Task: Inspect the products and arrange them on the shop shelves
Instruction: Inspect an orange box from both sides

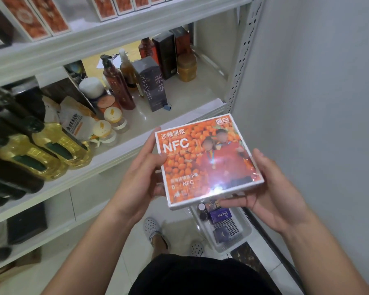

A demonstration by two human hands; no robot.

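Head view showed an orange box (207, 160) held face-up just before the middle shelf (115, 158), above a white basket (230, 227) on the floor. The left hand (143, 177) had its grip curled round the box's left edge, thumb on top. The right hand (273, 194) gripped the right edge, fingers underneath. Oil bottles (51, 154) sat on the shelf, well left.

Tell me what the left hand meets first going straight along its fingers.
The left hand grips the orange box; beyond that, likely the front edge of the white shelf. Height is unclear, so it may pass over.
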